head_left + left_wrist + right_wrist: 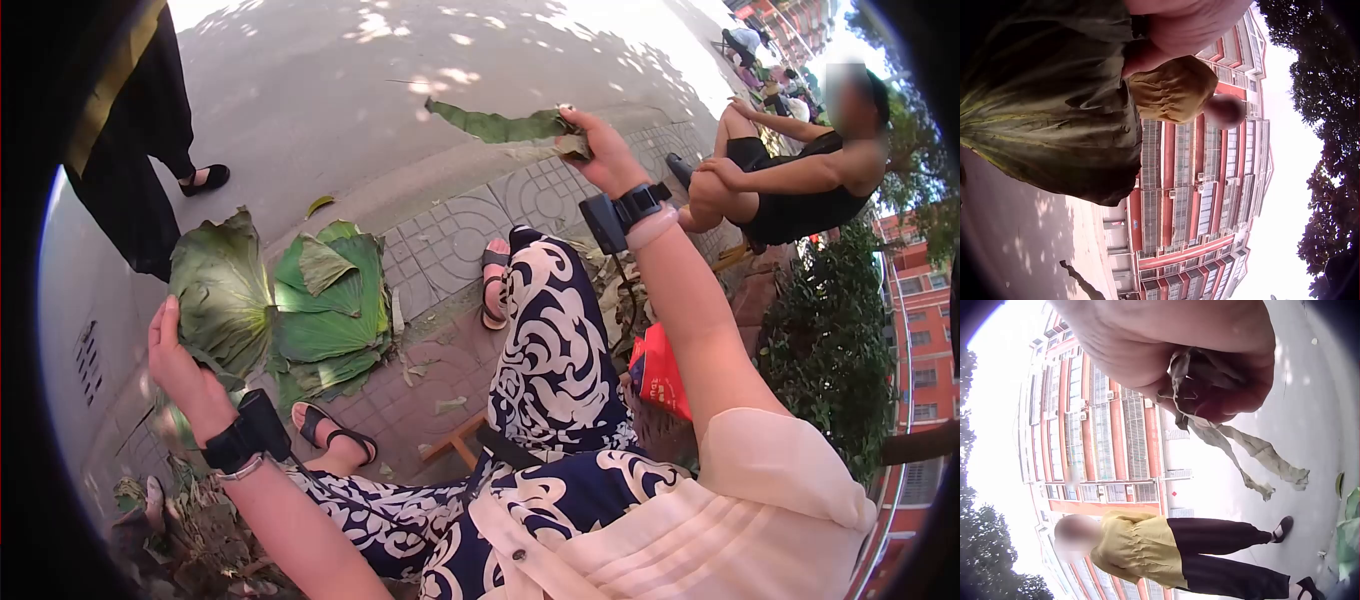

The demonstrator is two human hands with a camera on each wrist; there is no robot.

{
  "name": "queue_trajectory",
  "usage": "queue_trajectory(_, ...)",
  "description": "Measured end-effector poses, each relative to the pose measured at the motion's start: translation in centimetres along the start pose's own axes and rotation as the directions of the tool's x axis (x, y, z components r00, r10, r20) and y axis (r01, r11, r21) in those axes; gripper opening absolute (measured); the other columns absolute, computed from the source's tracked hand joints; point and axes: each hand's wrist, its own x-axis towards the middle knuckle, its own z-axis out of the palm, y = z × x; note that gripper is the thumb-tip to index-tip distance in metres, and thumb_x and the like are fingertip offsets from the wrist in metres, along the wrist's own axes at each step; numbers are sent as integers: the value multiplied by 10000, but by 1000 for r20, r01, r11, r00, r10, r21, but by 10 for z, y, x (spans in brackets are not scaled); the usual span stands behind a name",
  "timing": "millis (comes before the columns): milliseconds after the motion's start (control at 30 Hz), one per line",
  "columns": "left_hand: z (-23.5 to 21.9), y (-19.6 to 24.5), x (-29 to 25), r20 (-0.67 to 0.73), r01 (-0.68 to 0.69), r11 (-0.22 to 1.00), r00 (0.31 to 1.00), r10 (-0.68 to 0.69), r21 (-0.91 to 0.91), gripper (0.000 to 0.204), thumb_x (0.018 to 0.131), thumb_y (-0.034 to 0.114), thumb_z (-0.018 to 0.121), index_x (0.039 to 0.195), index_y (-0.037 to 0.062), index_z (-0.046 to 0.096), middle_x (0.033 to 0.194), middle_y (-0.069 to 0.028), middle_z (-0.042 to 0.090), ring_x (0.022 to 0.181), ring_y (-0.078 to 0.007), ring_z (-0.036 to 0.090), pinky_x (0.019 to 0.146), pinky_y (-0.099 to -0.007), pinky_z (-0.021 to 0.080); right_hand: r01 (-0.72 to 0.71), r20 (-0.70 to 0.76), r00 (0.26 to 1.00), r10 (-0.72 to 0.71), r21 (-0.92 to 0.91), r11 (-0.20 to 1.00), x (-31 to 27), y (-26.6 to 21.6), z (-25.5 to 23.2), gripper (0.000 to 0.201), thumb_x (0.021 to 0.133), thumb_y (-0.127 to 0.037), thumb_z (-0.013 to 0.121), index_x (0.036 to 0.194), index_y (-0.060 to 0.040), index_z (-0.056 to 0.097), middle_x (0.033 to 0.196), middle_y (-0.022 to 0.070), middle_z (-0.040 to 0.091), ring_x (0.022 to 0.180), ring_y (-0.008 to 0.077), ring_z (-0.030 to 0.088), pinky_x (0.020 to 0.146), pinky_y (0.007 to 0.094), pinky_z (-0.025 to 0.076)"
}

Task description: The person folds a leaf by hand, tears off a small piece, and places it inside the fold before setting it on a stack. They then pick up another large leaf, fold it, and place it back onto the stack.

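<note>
- Leaves: pile of big green leaves (pixel 320 300) lies flat on the paving (pixel 450 235), left of the seated person's knee; several look sorted and stacked there already.
- Scraps and dry bits (pixel 200 530) sit low at the person's left side; my read is that sorting is partway through, with more to go. How much is left can't be told.
- Left hand (pixel 180 370): at the near edge of a large leaf (pixel 220 285), just left of the pile. Left wrist view shows that leaf right against the palm, but the fingers are hidden, so whether it grips or only touches — cannot tell.
- Right hand (pixel 605 150): raised out over the paving, well away from the pile, fingers closed tight on a torn leaf strip (pixel 500 125). Strip juts left from the fist; right wrist view shows crumpled ends hanging free below.
- Bystander in dark trousers (pixel 130 170) stands beyond the pile, far left.
</note>
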Motion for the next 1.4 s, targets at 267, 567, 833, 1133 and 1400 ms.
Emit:
queue_trajectory(267,17,1,-20,104,76,982,993,-59,-174,174,857,97,721,993,8,658,944,-26,657,860,-112,610,803,-257,482,-317,-451,862,-230,-836,448,-49,63,-268,490,761,-305,771,1136,-2,680,1024,189,707,1024,321,662,921,441,487)
queue_trajectory(567,19,-4,-27,356,231,934,926,-126,-272,202,872,106,676,1039,-4,644,994,-31,657,902,-128,619,848,-272,485,240,-19,853,-521,-873,425,-59,16,-130,482,809,-210,750,1191,49,612,1164,179,666,1052,260,647,892,360,513)
queue_trajectory(833,10,10,-36,643,513,814,726,-242,-272,316,944,274,615,1191,80,578,1155,-81,631,1027,-223,630,930,-391,515,733,656,659,-368,-450,510,-112,29,158,666,816,-262,742,1367,-6,471,1322,184,521,1190,300,549,1017,393,447)
queue_trajectory(1133,-9,2,-33,666,571,778,690,-283,-261,413,974,309,546,1295,49,564,1270,-121,620,1105,-268,618,995,-426,484,156,831,530,169,-292,944,-139,143,231,599,806,-208,793,1301,15,539,1129,73,667,1054,172,609,966,322,465)
queue_trajectory(1400,-23,47,-53,223,216,976,950,-218,33,375,1002,186,460,1260,-48,598,1254,-139,617,1057,-244,618,932,-389,489,-170,787,514,340,-295,940,-168,143,218,253,924,-214,660,1057,-1,691,883,76,716,636,139,669,583,278,555)
